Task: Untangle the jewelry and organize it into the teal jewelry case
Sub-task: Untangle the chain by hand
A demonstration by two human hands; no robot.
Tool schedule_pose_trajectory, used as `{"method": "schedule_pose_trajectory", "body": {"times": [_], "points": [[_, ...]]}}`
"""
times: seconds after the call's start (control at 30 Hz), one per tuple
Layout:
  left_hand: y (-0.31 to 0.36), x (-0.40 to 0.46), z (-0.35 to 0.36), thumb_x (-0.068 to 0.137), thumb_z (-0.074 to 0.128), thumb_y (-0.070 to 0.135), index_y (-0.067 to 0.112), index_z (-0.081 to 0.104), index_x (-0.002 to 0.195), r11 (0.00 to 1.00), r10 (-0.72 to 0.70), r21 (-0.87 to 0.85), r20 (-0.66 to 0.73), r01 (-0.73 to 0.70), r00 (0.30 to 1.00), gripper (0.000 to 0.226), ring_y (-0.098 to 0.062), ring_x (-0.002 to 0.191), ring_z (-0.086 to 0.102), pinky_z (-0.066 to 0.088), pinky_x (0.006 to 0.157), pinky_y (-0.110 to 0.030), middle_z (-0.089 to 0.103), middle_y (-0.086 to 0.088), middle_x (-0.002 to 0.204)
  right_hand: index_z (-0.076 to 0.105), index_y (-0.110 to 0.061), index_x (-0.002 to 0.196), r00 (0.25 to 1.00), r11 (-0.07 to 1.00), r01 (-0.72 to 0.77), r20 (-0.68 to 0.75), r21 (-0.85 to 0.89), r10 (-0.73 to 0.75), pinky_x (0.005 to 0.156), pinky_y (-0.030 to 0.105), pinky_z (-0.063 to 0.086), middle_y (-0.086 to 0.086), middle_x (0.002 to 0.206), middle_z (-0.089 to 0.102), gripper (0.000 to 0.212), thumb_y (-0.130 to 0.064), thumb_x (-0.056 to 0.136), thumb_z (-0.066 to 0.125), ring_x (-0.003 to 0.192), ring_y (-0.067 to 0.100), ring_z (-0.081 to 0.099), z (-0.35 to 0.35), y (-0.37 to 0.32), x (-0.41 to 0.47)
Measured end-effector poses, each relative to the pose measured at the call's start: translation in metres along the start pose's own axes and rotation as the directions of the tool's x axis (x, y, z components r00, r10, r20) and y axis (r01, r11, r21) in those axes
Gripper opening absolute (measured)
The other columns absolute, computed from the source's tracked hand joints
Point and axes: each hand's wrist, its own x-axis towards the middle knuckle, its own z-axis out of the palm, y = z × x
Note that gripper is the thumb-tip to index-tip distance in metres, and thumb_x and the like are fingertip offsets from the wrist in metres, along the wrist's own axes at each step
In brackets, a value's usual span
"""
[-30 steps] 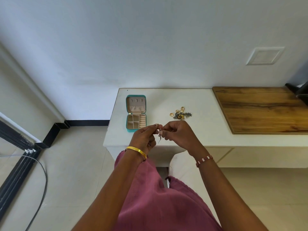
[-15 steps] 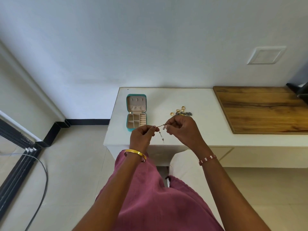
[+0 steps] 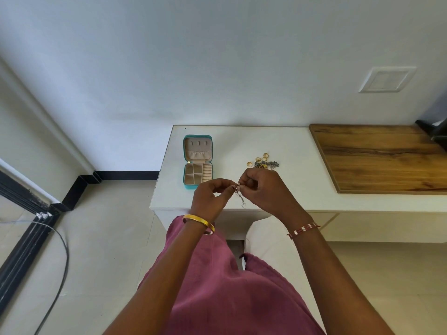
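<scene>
Both hands (image 3: 242, 192) pinch a chain (image 3: 239, 198) — dangling downward, lengthwise vertical.

Both arms come up from the bottom of the frame and meet right around the middle. The left hand (image 3: 210, 199) has its thumb and forefinger curled into a pinch on the thin silver chain (image 3: 239, 197). The right hand (image 3: 265, 189) sits just to the right of it, fingers curled in and pinching the same chain, fingertips of the two hands basically touching. Both wrists are bent slightly inward, forearms bare.
</scene>
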Motion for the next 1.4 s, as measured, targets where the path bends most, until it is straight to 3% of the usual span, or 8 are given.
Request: {"method": "schedule_pose_trajectory", "body": {"times": [0.17,0.5,0.67,0.73,0.87,1.0,1.2,1.4], "points": [[-0.003,-0.003,0.0,0.082,0.064,0.016,0.009,0.07,0.091,0.999,0.011,0.03,0.01,-0.011,1.0,0.012,0.005,0.073,0.056,0.041,0.071,-0.01,0.064,0.006,0.083,0.062,-0.014,0.085,0.998,0.977,0.054,0.032,-0.206,-0.048,0.053,0.019,0.03,-0.013,0.057,0.042,0.002,-0.013,0.085,0.06,0.055,0.006,0.041,-0.001,-0.004,-0.001],[-0.006,-0.002,0.0,0.085,0.06,0.014,0.007,0.066,0.088,0.988,0.063,0.137,0.051,-0.07,0.997,0.009,0.001,0.071,0.055,0.039,0.067,-0.002,0.063,0.004,0.08,0.063,-0.012,0.093,0.997,0.931,0.073,0.044,-0.359,-0.061,0.065,0.021,0.032,0.007,0.087,0.066,0.01,-0.016,0.087,0.056,0.072,0.016,0.049,-0.004,-0.009,-0.003],[-0.011,-0.002,0.001,0.09,0.051,0.01,0.006,0.058,0.094,0.944,0.114,0.293,0.134,-0.149,0.984,0.009,-0.026,0.087,0.06,0.05,0.084,-0.041,0.066,-0.009,0.092,0.064,-0.012,0.092,0.996,0.908,0.086,0.061,-0.411,-0.067,0.066,0.022,0.03,0.007,0.09,0.067,0.011,-0.015,0.086,0.054,0.072,0.016,0.046,-0.002,-0.008,-0.003],[-0.012,-0.003,0.002,0.092,0.046,0.01,0.007,0.054,0.095,0.93,0.119,0.327,0.164,-0.168,0.979,0.009,-0.028,0.085,0.058,0.049,0.083,-0.046,0.064,-0.01,0.092,0.064,-0.012,0.092,0.995,0.903,0.093,0.068,-0.419,-0.071,0.066,0.023,0.031,0.007,0.089,0.067,0.012,-0.015,0.086,0.054,0.073,0.016,0.046,-0.002,-0.008,-0.003],[-0.011,-0.005,0.003,0.095,0.038,0.009,0.005,0.05,0.097,0.958,0.067,0.255,0.231,-0.127,0.971,0.013,-0.028,0.085,0.057,0.049,0.081,-0.038,0.06,-0.012,0.092,0.063,-0.013,0.089,0.995,0.906,0.088,0.071,-0.413,-0.064,0.062,0.022,0.03,0.006,0.081,0.064,0.01,-0.015,0.085,0.055,0.072,0.018,0.047,0.0,-0.006,-0.003],[-0.012,-0.004,0.002,0.095,0.038,0.006,0.012,0.049,0.092,0.99,-0.023,0.137,0.266,-0.015,0.964,0.012,-0.021,0.078,0.056,0.046,0.071,-0.019,0.059,-0.008,0.084,0.063,-0.014,0.088,0.996,0.912,0.078,0.073,-0.403,-0.052,0.064,0.024,0.031,-0.001,0.07,0.05,0.009,-0.016,0.085,0.055,0.072,0.018,0.047,0.0,-0.005,-0.002],[-0.014,0.0,0.001,0.096,0.038,0.007,0.008,0.053,0.093,0.983,-0.059,0.181,0.309,0.002,0.949,0.016,-0.011,0.064,0.052,0.042,0.058,-0.005,0.056,-0.001,0.072,0.063,-0.013,0.088,0.995,0.91,0.091,0.077,-0.405,-0.065,0.06,0.022,0.03,0.001,0.074,0.055,0.009,-0.015,0.085,0.055,0.072,0.018,0.046,0.002,-0.005,-0.003],[-0.012,-0.002,0.007,0.097,0.033,0.012,0.008,0.048,0.092,0.989,-0.108,0.134,0.371,0.062,0.922,0.016,-0.009,0.061,0.045,0.041,0.062,-0.02,0.048,0.002,0.067,0.063,-0.012,0.092,0.994,0.907,0.1,0.083,-0.409,-0.072,0.054,0.019,0.027,0.008,0.088,0.066,0.011,-0.016,0.086,0.055,0.072,0.016,0.045,0.006,-0.001,-0.003]]}}
